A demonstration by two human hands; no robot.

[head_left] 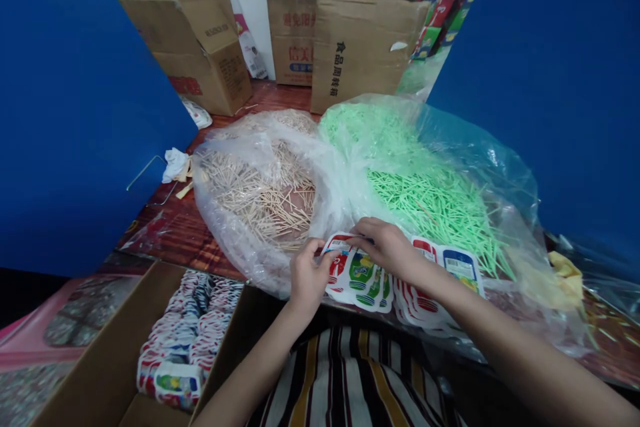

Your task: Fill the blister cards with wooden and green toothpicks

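My left hand [309,275] pinches the left edge of a small fan of printed cards [361,275], red and green with white rims and bottle-like outlines. My right hand [384,243] bends over the top edge of the same cards, fingers closed at their upper left. Its fingertips are partly hidden. More overlapping printed cards [457,265], red and blue, lie under and beside my right forearm. Just beyond my hands are an opened clear bag of pale thin sticks [290,210] and another of bright green sticks [435,207].
An open cardboard box [113,340] at lower left holds rows of stacked printed packs [187,333]. Cardboard cartons [370,47] stand at the back of the brown table [173,233]. Blue panels [545,80] flank both sides. A crumpled yellow cloth [567,277] lies at right.
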